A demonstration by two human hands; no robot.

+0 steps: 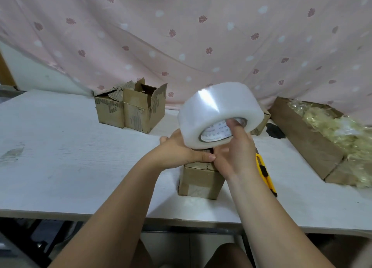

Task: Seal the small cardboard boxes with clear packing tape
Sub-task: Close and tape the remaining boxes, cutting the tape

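A small cardboard box (201,180) stands on the white table (70,157) in front of me, its top mostly hidden by my hands. My left hand (179,151) lies on the box's top with its fingers around the far edge and its thumb along the near edge. My right hand (235,153) holds a big roll of clear packing tape (213,110) above the box, with a finger hooked into the core. Whether a tape strip runs from the roll to the box is unclear.
Two small open boxes (132,110) with torn flaps stand at the back left. A yellow utility knife (265,173) lies right of the box. Another small box (261,122) peeks out behind the roll. A long carton (310,141) of yellowish packing filler sits at the right. Pink curtain behind.
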